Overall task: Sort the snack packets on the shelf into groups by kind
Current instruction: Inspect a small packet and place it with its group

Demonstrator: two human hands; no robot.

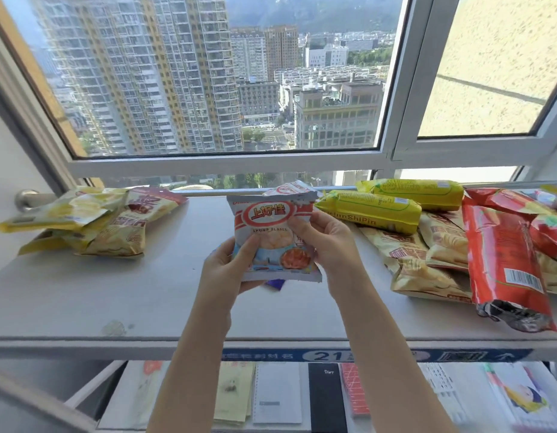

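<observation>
Now both hands, the left hand [230,270] and right hand [324,242], grip the shrimp flakes packet [271,235] above the mid shelf [146,292]; best set it apart from both piles, starting its own group.

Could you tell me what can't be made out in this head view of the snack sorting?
- Purple packet: mostly hidden behind the shrimp flakes packet and left hand.
- Second white packet: covered by the front one.
- Red packets: cut off by the right edge.
</observation>
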